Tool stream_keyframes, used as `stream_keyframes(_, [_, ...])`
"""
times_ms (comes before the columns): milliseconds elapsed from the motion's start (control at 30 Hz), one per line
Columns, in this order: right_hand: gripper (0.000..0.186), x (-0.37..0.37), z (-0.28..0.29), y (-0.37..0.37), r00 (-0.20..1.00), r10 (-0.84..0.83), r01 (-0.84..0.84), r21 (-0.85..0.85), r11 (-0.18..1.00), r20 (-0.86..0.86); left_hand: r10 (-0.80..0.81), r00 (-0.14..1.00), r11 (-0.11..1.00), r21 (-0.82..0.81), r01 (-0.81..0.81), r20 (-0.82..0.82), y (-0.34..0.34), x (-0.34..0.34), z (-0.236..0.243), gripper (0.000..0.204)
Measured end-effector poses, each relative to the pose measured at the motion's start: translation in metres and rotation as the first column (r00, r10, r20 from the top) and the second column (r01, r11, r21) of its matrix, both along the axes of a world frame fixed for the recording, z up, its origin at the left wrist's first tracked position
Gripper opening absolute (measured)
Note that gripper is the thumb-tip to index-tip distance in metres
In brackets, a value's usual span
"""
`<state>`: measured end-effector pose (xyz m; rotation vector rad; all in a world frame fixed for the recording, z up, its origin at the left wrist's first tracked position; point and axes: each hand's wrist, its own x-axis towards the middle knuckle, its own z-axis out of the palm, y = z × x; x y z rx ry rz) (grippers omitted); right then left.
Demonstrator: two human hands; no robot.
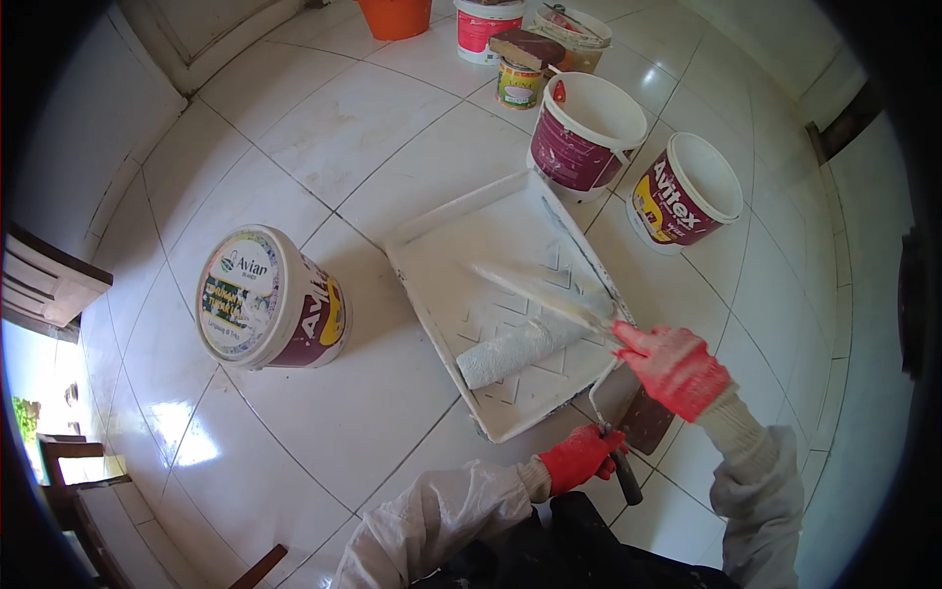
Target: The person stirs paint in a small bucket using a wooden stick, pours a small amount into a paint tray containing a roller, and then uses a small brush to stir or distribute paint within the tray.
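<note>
Presently, the left hand (579,461) is closed around the handle (628,479) of a paint roller (515,353) lying partly in the white tray (432,236); the right hand (675,367) grips a pale stick (535,290) over the tray.

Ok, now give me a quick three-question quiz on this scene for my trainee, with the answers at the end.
1. Which gloved hand grips the dark handle of the paint roller?
2. True or false: the bucket left of the tray has its lid on.
3. The roller's pale cover lies: a) on the floor tiles; b) in the tray; c) inside a bucket.

Key: 1. The left hand. 2. True. 3. b.
</note>
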<state>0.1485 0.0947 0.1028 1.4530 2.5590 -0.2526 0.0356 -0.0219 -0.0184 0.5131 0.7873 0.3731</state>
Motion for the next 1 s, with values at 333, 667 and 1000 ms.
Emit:
stream_keyframes(333, [0.034, 0.026, -0.009, -0.020, 0.996, 0.090, -0.089, 0.071, 0.994, -0.017, 0.004, 0.999, 0.998, -0.058, -0.001, 0.049, 0.002, 0.004, 0.002, 0.039])
stream_keyframes(667, [0.044, 0.003, 0.019, 0.074, 0.711, -0.546, 0.363, -0.434, 0.825, -0.444, -0.125, 0.988, 0.991, -0.050, 0.121, -0.091, 0.006, -0.015, 0.018, 0.057])
stream_keyframes(1000, [0.043, 0.014, -0.067, 0.316, 0.293, -0.742, 0.835, -0.216, 0.505, -0.603, -0.227, 0.974, 0.973, 0.036, 0.228, -0.020, -0.001, -0.017, -0.004, 0.049])
